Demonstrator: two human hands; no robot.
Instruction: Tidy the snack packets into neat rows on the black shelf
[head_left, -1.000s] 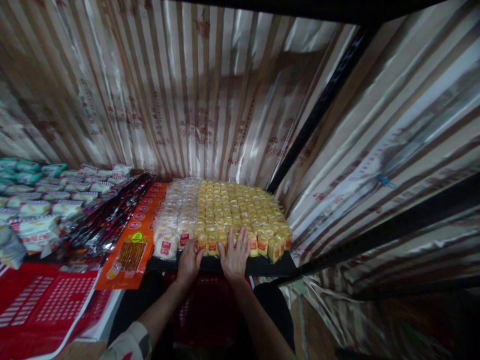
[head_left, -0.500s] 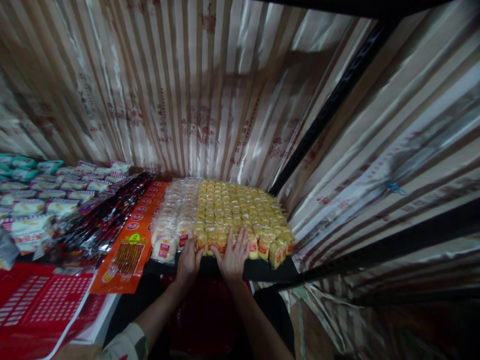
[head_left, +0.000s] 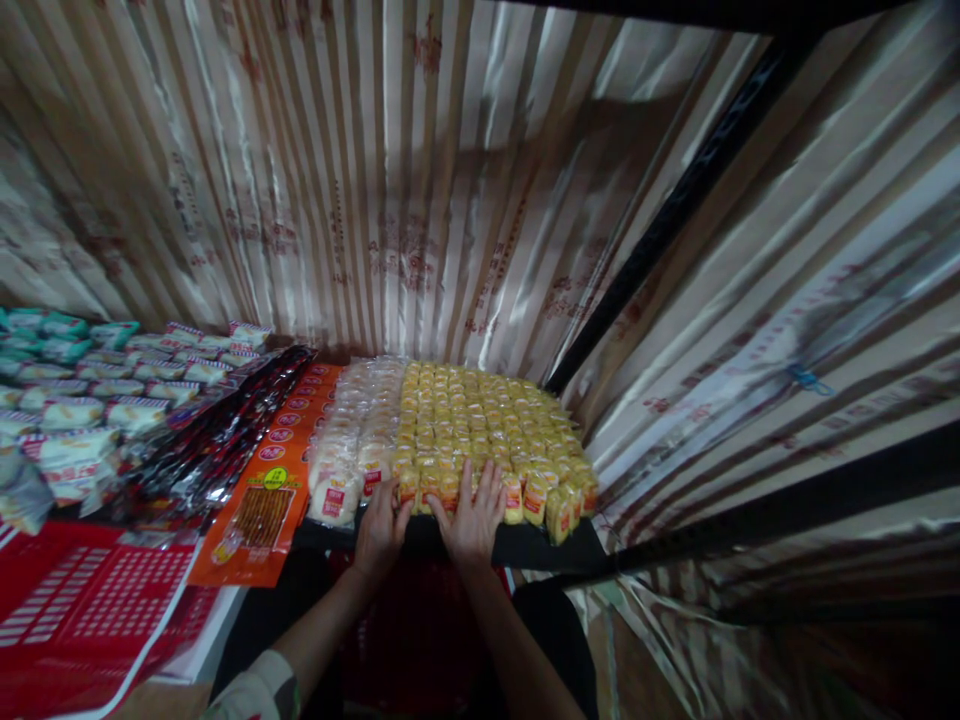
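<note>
The yellow packets (head_left: pixel 484 420) stand in close rows on the right end of a black shelf (head_left: pixel 544 548), running from its near edge back to the striped sheeting (head_left: pixel 450 190) on the far side. The person's right hand (head_left: pixel 472 515) lies against the near faces of these packets, fingers stretched and lightly parted, thumb spread to the left, with nothing gripped. The left hand (head_left: pixel 381 525) is partly curled at the near left corner of the yellow rows, just beside the white packets (head_left: pixel 337 445); whether it has hold of one cannot be told. Left of the white packets lies a long orange packet (head_left: pixel 259 515), its near end overhanging the shelf edge, then a heap of glossy dark packets (head_left: pixel 225 430), with small white-and-blue packets (head_left: pixel 112 390) and green ones farther left. A red basket (head_left: pixel 97 590) sits at the near left.
</note>
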